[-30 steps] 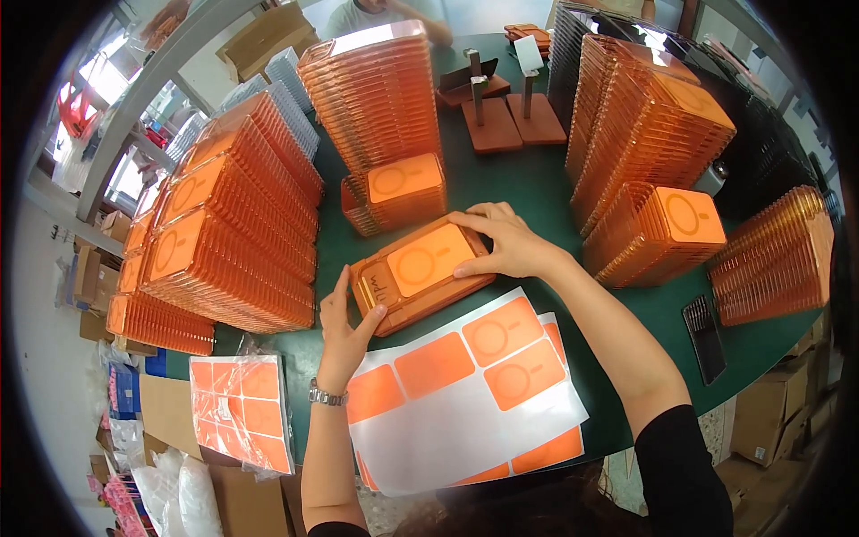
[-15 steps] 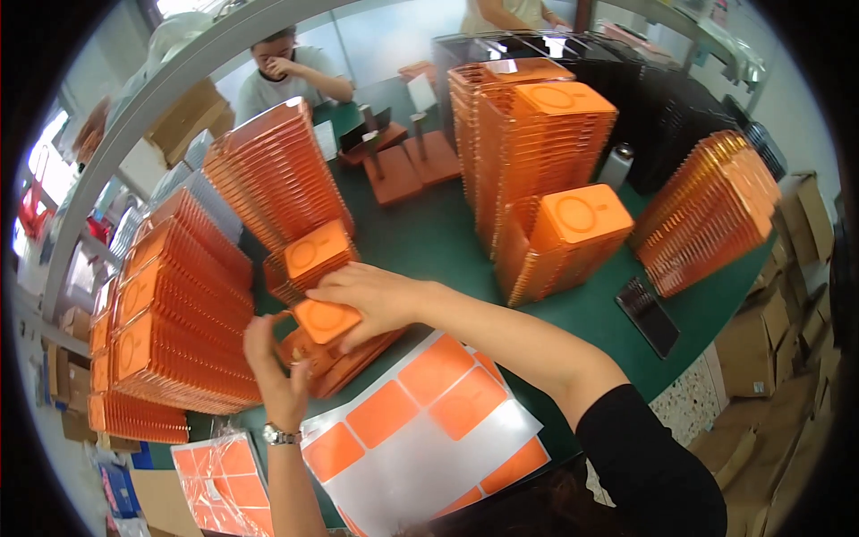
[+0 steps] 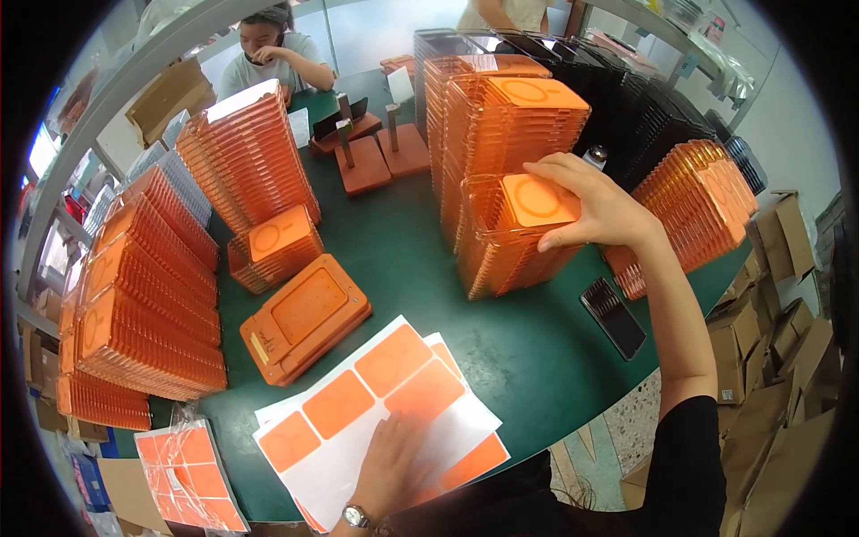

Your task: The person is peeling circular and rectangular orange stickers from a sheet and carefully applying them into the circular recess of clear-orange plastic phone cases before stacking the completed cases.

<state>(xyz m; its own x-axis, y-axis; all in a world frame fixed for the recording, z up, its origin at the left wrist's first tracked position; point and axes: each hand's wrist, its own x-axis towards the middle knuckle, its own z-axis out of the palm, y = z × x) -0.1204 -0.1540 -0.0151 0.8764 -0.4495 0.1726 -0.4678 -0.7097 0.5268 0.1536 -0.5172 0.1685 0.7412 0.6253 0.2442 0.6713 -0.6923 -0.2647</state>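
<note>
Orange case (image 3: 540, 200), label on, is gripped thumb-to-fingers by the right hand (image 3: 598, 204) atop a case stack (image 3: 508, 264); ring mark (image 3: 534, 191) up, long axis roughly left-right toward that palm. This 1 looks near done: jig (image 3: 307, 309) ahead-left of the left hand (image 3: 391, 458) is bare. At least 4 labels (image 3: 338, 403) left on the sheet (image 3: 338, 461) under that hand; blurred, can't tell if pinching.
</note>
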